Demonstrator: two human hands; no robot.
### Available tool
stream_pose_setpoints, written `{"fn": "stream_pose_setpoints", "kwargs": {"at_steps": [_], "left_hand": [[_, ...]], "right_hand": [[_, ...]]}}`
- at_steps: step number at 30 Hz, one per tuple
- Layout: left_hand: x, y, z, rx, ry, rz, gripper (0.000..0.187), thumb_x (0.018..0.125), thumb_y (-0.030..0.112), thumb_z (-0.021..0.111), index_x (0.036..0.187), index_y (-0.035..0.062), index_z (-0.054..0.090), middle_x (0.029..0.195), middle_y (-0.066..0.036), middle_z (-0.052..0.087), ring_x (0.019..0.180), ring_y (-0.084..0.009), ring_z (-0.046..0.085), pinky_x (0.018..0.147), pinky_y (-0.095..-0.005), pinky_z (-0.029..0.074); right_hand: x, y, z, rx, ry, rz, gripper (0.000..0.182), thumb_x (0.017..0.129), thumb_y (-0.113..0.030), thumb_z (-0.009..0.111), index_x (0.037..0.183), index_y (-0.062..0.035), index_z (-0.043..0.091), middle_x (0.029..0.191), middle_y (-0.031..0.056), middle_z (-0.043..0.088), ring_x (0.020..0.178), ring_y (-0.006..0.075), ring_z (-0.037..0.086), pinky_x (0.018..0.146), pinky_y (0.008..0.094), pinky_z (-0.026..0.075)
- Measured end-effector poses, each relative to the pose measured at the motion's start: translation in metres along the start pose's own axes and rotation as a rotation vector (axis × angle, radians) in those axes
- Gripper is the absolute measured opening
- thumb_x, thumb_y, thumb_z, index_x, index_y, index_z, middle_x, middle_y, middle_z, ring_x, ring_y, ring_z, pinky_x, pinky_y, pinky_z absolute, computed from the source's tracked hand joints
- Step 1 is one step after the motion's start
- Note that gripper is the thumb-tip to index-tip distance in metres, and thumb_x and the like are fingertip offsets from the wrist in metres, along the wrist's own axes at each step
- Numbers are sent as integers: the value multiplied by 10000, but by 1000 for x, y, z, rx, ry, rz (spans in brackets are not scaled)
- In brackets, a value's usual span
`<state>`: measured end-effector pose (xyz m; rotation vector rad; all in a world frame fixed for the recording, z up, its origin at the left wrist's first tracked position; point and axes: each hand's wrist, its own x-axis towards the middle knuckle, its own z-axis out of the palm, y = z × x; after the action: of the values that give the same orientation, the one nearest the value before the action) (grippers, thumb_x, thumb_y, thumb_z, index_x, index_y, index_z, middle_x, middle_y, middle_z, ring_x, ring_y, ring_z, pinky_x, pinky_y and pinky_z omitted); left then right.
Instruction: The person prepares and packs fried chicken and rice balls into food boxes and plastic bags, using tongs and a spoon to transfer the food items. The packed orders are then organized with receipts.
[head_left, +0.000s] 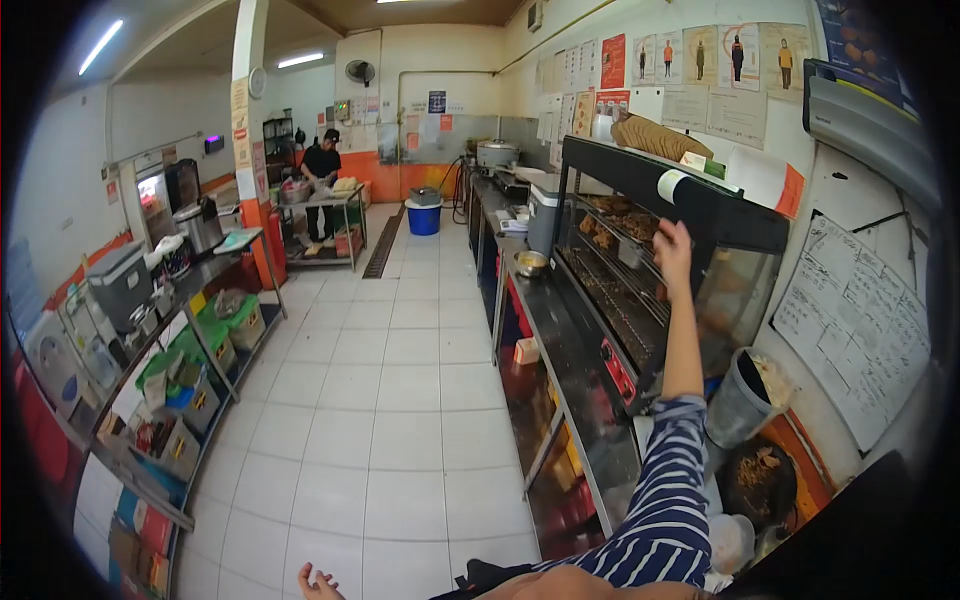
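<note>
Hands: two are showing, the left hand [320,583] at 7 o'clock, the right hand [673,250] between 2 and 3.
Glass-fronted food cabinet [712,205]: one is standing toward 2 o'clock.
Steel bowl [530,265]: one is resting on the surface [570,345], near centre, toward 2 o'clock.
Posters of standing figures [738,57]: five are hanging between 1 and 2 o'clock.
Whiteboard [850,320]: one is hanging at 3 o'clock.
Ceiling lights [101,46]: three are glowing between 10 and 12 o'clock.
Wall fan [360,71]: one is hanging at 11 o'clock.
Blue bucket [423,220]: one is standing at 11 o'clock.
Co-worker [322,165]: one is standing between 10 and 11.
</note>
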<state>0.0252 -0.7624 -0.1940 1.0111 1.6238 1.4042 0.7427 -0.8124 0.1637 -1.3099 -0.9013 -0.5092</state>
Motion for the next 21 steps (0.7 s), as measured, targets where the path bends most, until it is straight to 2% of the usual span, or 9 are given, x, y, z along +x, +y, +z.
{"fn": "stream_pose_setpoints", "kwargs": {"at_steps": [3, 5, 8, 10, 12, 13, 15, 17, 21], "left_hand": [[12, 12, 70, 20, -120, 47, 298, 771, 42, 474, 1068, 43, 487, 1012, -63, 534, 675, -126, 542, 508, -228, 441], [11, 15, 111, 13, -227, 84, 297, 770, 42, 475, 1067, 42, 487, 1014, -64, 533, 680, -127, 543, 511, -229, 444], [-3, 35, 162, -119, -423, 62, 295, 765, 41, 480, 1060, 40, 490, 1016, -65, 534, 691, -126, 546, 522, -232, 455], [-16, 60, 196, -218, -601, 4, 308, 756, 32, 492, 1064, 40, 493, 1052, -70, 527, 761, -137, 542, 590, -245, 473], [-33, 96, 224, -76, -788, 283, 433, 761, 62, 552, 1177, 43, 432, 1194, -85, 457, 1082, -203, 441, 802, -335, 428], [-43, 123, 234, -154, -888, 253, 529, 757, 76, 582, 1240, 55, 367, 1234, -95, 427, 1136, -214, 410, 854, -354, 396], [-53, 158, 254, -307, -1023, 398, 608, 757, 48, 585, 1291, 65, 294, 1240, -115, 417, 1148, -225, 397, 897, -358, 359], [-62, 180, 262, -391, -1105, 491, 621, 761, 16, 567, 1307, 68, 275, 1234, -126, 414, 1142, -223, 403, 907, -348, 355], [-73, 201, 249, -444, -1329, 413, 619, 760, -24, 545, 1310, 63, 274, 1235, -130, 400, 1119, -210, 423, 915, -328, 359]], "right_hand": [[77, 4, 22, -4, 253, 164, 401, 776, -230, 621, 1124, -54, 526, 1138, 64, 503, 731, 104, 544, 531, 203, 420], [84, 18, 41, 17, 111, 295, 383, 780, -278, 606, 1084, -54, 544, 941, 41, 581, 712, 113, 555, 544, 218, 425], [20, 23, 90, 218, -382, 456, 311, 819, -298, 533, 991, -42, 572, 807, 59, 595, 664, 111, 563, 546, 231, 450], [-76, -16, 114, 334, -727, 564, 311, 827, -282, 529, 1029, -48, 564, 791, 39, 593, 674, 103, 559, 586, 215, 459], [-162, -48, 116, 419, -958, 622, 325, 855, -237, 504, 1115, -45, 534, 967, 66, 566, 761, 106, 554, 653, 227, 462], [-197, -62, 110, 449, -1057, 601, 331, 861, -215, 498, 1141, -41, 521, 1052, 77, 540, 792, 109, 550, 678, 233, 458], [-244, -91, 94, 561, -1181, 570, 347, 852, -184, 507, 1163, -30, 504, 1187, 88, 454, 849, 123, 540, 708, 240, 436], [-276, -114, 78, 596, -1160, 644, 365, 832, -175, 532, 1165, -29, 504, 1208, 84, 436, 839, 130, 537, 713, 251, 426], [-319, -150, 49, 496, -1050, 547, 368, 805, -168, 561, 1154, -55, 523, 1140, 86, 493, 833, 137, 525, 725, 248, 423]]}}
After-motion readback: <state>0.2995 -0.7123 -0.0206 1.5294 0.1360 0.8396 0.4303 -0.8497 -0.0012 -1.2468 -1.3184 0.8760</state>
